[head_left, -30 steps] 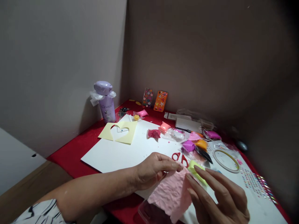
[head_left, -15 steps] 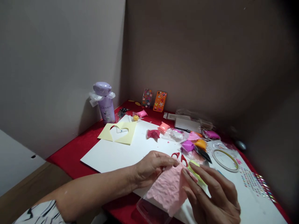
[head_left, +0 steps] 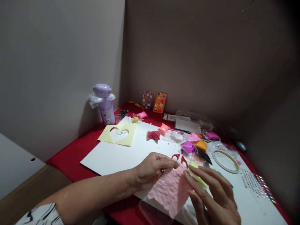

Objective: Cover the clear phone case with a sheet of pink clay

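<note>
My left hand (head_left: 152,168) pinches the upper left side of a clear phone case (head_left: 156,211) with a bumpy pink clay layer (head_left: 168,190) on it. Thumb and fingertips lie beside a dark opening near the top. The case is tilted, and its lower end shows bare clear plastic. My right hand (head_left: 213,193) is at the right edge of the clay, its fingers extended and somewhat apart. Fingertips there touch the edge. Behind the case lie red-handled scissors (head_left: 184,162), partly hidden, and a bright yellow-green piece (head_left: 198,176).
A white board (head_left: 112,159) rests on the red tablecloth (head_left: 67,159). Packets of coloured clay (head_left: 188,147), a ring (head_left: 225,161) and gem stickers (head_left: 252,181) are on the right. A yellow heart-cutout paper (head_left: 126,140), a purple bottle (head_left: 106,109) and decorated phone cases (head_left: 160,102) stand farther back.
My right fingers have shifted slightly along the clay's right edge, and the thumb has moved a little away. The left hand keeps its hold on the case.
</note>
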### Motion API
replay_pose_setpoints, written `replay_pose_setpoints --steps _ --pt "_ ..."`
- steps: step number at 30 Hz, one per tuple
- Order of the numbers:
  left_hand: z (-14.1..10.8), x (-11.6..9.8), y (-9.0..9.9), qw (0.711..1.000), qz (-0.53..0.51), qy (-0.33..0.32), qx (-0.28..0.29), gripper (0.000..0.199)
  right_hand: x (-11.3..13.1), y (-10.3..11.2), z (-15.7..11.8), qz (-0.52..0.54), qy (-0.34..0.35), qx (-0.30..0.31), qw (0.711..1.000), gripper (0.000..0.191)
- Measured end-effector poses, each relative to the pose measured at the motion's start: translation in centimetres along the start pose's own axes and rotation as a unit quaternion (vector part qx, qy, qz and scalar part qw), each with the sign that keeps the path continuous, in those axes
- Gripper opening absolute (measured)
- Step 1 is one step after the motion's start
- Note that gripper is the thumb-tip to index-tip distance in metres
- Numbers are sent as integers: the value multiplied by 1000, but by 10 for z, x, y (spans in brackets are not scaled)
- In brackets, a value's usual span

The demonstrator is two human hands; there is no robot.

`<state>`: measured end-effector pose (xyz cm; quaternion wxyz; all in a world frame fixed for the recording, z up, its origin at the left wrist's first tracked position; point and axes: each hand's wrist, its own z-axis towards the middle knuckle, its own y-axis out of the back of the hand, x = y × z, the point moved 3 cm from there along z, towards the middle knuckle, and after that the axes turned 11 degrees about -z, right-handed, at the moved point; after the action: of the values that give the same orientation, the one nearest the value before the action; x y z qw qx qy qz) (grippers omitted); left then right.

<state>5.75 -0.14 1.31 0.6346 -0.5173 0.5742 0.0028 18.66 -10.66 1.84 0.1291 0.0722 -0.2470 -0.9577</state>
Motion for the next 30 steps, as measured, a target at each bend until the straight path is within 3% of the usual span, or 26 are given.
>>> replay_pose_setpoints --steps 4,8,16,30 --pt "0 1 5 1000 3 13 -15 25 2 10 -1 -16 -28 -30 999 25" --pt "1 4 8 999 31 23 6 30 -5 10 0 -15 -41 -41 998 35" --pt "-5 0 1 992 73 -19 96 25 -10 0 -4 29 -61 8 998 32" --pt "-12 -7 -4 984 112 -36 134 17 -11 6 -2 92 -72 25 993 30"
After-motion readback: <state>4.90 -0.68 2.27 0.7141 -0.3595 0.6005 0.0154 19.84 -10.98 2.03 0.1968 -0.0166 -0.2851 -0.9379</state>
